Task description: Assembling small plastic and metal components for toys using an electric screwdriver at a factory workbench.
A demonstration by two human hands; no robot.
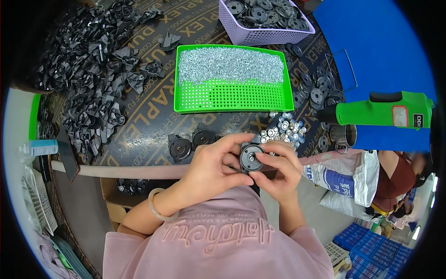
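Note:
In front of my chest, both hands hold a small round black plastic part with a metal centre. My left hand grips it from the left, thumb below and index finger above. From the other side, the fingers of my right hand rest on its face and lower edge. Two similar black parts lie at the table's near edge, just beyond my left hand. Past my right hand is a heap of small silvery metal pieces.
A green tray of small screws stands mid-table, a purple basket of black discs behind it. Angular black parts cover the left. Loose black discs, a green power tool and a metal cup are right.

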